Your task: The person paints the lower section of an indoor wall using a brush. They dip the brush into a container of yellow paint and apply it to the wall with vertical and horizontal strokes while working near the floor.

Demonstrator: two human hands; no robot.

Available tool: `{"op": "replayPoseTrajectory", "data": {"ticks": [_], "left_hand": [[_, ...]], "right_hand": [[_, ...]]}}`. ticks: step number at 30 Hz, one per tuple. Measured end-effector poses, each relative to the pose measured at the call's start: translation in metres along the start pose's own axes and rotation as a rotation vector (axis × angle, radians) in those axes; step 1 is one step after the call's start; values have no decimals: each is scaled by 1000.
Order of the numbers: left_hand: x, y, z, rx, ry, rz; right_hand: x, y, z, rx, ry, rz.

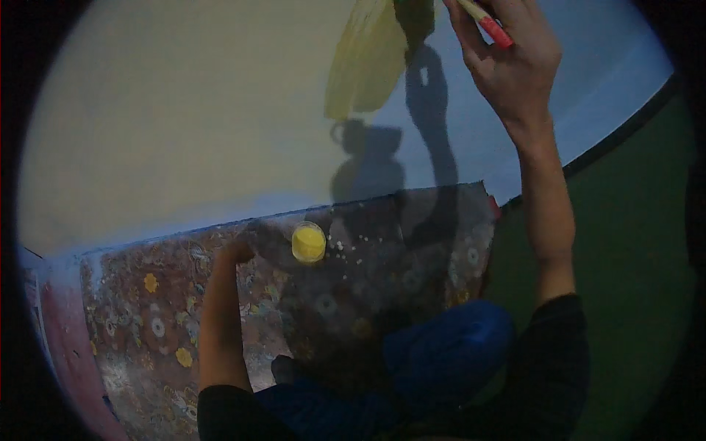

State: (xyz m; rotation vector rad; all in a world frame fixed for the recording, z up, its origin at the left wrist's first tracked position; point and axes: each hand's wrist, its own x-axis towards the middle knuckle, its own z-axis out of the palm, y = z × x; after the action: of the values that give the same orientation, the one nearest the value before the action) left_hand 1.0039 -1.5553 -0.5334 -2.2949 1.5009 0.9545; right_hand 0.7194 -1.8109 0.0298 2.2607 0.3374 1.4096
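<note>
My right hand [510,60] grips the handle of a paintbrush [488,25], pale wood with a red end, in front of the wall [193,127]. The brush's bristles lie beyond the top of the picture. Left of this hand, a streaky patch of yellow paint [367,66] marks the wall. My left hand [238,251] is low, over a patterned covering [160,297] near the foot of the wall; its fingers are dim and mostly hidden. Just to its right, a clear container of yellow paint [309,243] stands on the covering, apart from the hand.
White specks [341,248] dot the covering beside the paint container. My bent knee in blue trousers [452,347] rests low in front. A dark green surface [612,264] lies to the right, and a pinkish-red strip [71,342] to the left. Shadows of my arm and hand fall on the wall.
</note>
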Motion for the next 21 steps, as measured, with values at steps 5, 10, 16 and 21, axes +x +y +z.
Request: {"op": "replayPoseTrajectory", "data": {"ticks": [5,10,16,21], "left_hand": [[-9,-2,-2,-20,22,28],[-52,11,-20,-427,88,-124],[-53,1,-10,-359,-48,-267],[-69,19,-38,-506,-108,-284]], "right_hand": [[-62,-28,41,162,-125,61],[-140,-79,64,575,-641,472],[-197,-106,81,407,-559,147],[-204,-114,76,407,-538,225]]}}
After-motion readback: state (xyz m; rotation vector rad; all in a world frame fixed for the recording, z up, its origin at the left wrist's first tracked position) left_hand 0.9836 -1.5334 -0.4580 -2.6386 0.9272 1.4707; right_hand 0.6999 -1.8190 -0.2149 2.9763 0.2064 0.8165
